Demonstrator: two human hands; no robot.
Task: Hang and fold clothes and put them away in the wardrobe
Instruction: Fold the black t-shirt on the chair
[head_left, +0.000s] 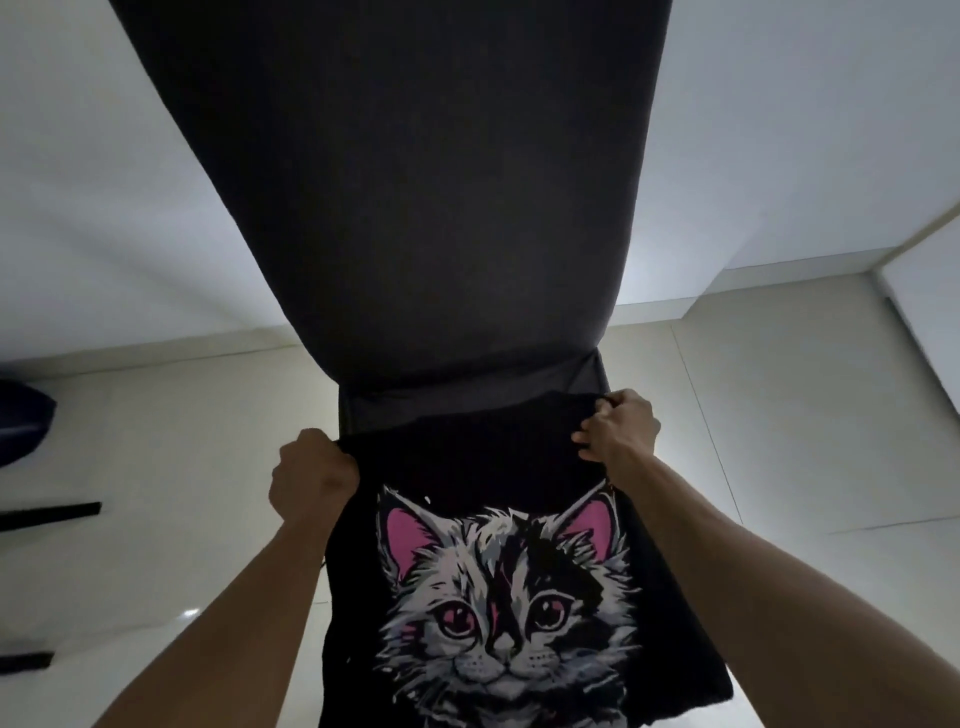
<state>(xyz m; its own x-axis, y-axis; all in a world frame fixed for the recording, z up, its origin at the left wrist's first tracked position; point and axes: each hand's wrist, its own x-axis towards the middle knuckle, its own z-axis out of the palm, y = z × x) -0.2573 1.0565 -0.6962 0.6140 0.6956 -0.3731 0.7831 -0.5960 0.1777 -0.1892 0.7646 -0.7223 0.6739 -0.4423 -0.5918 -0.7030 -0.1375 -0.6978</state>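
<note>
Head view, dim room. Both arms are reaching forward and down, holding a black T-shirt (519, 587) by its far edge. The left hand (311, 475) is gripping the left corner of that edge, fingers curled into the cloth, knuckles facing the camera. The right hand (618, 430) is pinching the right corner, fingers bunched over a fold of fabric. The shirt is hanging stretched between the two hands and running down toward the camera, its front showing a printed cat face (506, 613) with pink ears and pink-tinted eyes. The far edge is lying just at the near end of a long dark upholstered panel (405, 197), which is extending away up the view; whether the cloth is touching it I cannot tell. Pale tiled floor (753, 441) is showing on both sides
</note>
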